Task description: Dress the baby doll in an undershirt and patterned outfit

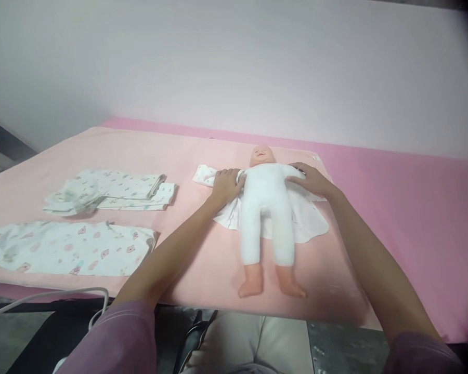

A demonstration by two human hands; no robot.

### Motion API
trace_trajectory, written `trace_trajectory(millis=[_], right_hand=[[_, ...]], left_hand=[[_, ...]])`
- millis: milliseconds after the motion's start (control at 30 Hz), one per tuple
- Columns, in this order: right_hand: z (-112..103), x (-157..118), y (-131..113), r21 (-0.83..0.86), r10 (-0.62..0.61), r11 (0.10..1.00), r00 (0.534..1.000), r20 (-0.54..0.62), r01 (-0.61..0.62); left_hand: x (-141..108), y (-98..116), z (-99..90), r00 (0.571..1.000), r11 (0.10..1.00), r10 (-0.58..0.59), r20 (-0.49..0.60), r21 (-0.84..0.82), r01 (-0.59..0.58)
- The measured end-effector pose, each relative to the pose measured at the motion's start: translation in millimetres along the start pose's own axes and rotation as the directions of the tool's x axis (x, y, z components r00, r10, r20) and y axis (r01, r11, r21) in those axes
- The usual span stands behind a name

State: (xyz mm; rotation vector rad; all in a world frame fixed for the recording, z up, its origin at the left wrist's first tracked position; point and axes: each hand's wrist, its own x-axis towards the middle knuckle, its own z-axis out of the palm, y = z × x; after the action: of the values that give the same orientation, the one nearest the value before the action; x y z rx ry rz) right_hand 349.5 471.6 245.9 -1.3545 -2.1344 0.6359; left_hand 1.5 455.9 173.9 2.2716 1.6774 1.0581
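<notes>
The doll (268, 184) lies face up on the shirt (312, 223) on the tabletop (203, 259), head at 12 o'clock. The left hand (226, 187) rests at its 10 o'clock, the right hand (314, 181) at 2, fingers curved by its arms; whether either grips, I cannot tell. Light, even pressure should centre the torso without bunching cloth.

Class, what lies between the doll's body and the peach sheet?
A white garment lies spread between the doll and the sheet, showing on both sides of the body in the head view.
</notes>
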Motion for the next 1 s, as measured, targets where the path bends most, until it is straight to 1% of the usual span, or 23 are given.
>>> trace_trajectory(millis=[67, 100, 133, 200, 233, 267, 333, 400, 433, 467, 533, 600, 667, 700, 733, 767, 800, 833, 867, 900, 933, 967, 1000], right_hand=[[6, -11, 12, -0.078, -0.02, 0.997, 0.999, -0.051, 0.016], [11, -19, 15, -0.136, -0.046, 0.99, 0.993, -0.109, 0.031], [17, -27, 16, -0.203, -0.078, 0.978, 0.98, -0.183, 0.04], [33, -45, 12, -0.323, -0.142, 0.946, 0.933, -0.331, 0.03], [41, -54, 9, -0.36, -0.165, 0.933, 0.912, -0.376, 0.02], [49, -62, 6, -0.378, -0.175, 0.926, 0.905, -0.387, 0.018], [61, -74, 1, -0.364, -0.161, 0.93, 0.939, -0.304, 0.041], [69, -80, 0, -0.3, -0.096, 0.953, 0.978, -0.183, 0.038], [72, -81, 1, -0.263, -0.055, 0.965, 0.988, -0.141, 0.016], [73, -80, 3, -0.229, -0.018, 0.973, 0.992, -0.123, -0.011], [74, -77, 8, -0.18, 0.026, 0.982, 0.989, -0.145, -0.052], [74, -74, 13, -0.157, 0.027, 0.986, 0.986, -0.167, -0.053], [74, -72, 16, -0.139, 0.019, 0.989, 0.986, -0.167, -0.043], [74, -72, 17, -0.129, 0.016, 0.991, 0.986, -0.166, -0.038], [75, -72, 18, -0.118, 0.013, 0.992, 0.986, -0.169, -0.033], [75, -71, 19, -0.108, 0.01, 0.994, 0.984, -0.176, -0.03], [76, -71, 19, -0.102, 0.012, 0.994, 0.982, -0.188, -0.031], [77, -70, 20, -0.1, 0.018, 0.994, 0.979, -0.202, -0.039], [78, -69, 21, -0.103, 0.025, 0.994, 0.976, -0.214, -0.048], [78, -69, 21, -0.109, 0.033, 0.992, 0.975, -0.221, -0.058], [79, -68, 21, -0.115, 0.042, 0.991, 0.973, -0.226, -0.069], [79, -67, 21, -0.121, 0.054, 0.989, 0.972, -0.23, -0.083], [79, -66, 21, -0.127, 0.065, 0.987, 0.97, -0.234, -0.097]], left_hand=[[-1, -2, 1.5, 1.0, 1.0, 0.005, 0.012, 0.0, -0.005], [0, -3, 2.0, 1.0, 1.0, 0.001, 0.018, 0.009, -0.002], [0, -5, 2.4, 1.0, 1.0, -0.004, 0.023, 0.019, 0.004], [1, -6, 3.0, 1.0, 0.999, -0.013, 0.026, 0.03, 0.013], [2, -7, 3.0, 1.0, 1.0, -0.016, 0.025, 0.027, 0.015], [3, -7, 2.8, 1.0, 1.0, -0.019, 0.025, 0.019, 0.018], [5, -7, 1.1, 0.999, 0.999, -0.034, 0.043, 0.004, 0.034], [9, -7, -2.8, 0.993, 0.997, -0.073, 0.097, 0.023, 0.071], [11, -7, -5.7, 0.986, 0.995, -0.097, 0.136, 0.049, 0.091], [14, -6, -9.2, 0.976, 0.991, -0.121, 0.179, 0.08, 0.108], [21, -3, -17.2, 0.953, 0.981, -0.169, 0.251, 0.136, 0.138], [28, 6, -24.6, 0.949, 0.974, -0.196, 0.248, 0.162, 0.159], [34, 27, -28.3, 0.978, 0.979, -0.147, 0.15, 0.163, 0.123], [38, 41, -27.7, 0.993, 0.986, -0.078, 0.091, 0.156, 0.063], [41, 58, -25.1, 0.998, 0.99, 0.018, 0.052, 0.142, -0.026], [45, 78, -20.2, 0.99, 0.983, 0.13, 0.047, 0.121, -0.135], [49, 98, -13.2, 0.966, 0.964, 0.243, 0.086, 0.087, -0.25], [53, 118, -4.3, 0.926, 0.934, 0.343, 0.157, 0.046, -0.354], [58, 137, 5.9, 0.876, 0.903, 0.414, 0.247, 0.011, -0.43], [63, 153, 16.6, 0.827, 0.88, 0.448, 0.34, -0.004, -0.475], [68, 166, 27.2, 0.785, 0.868, 0.448, 0.427, 0.003, -0.497], [72, 175, 36.8, 0.754, 0.864, 0.426, 0.5, 0.023, -0.504], [76, 181, 44.8, 0.736, 0.865, 0.392, 0.552, 0.052, -0.5]])
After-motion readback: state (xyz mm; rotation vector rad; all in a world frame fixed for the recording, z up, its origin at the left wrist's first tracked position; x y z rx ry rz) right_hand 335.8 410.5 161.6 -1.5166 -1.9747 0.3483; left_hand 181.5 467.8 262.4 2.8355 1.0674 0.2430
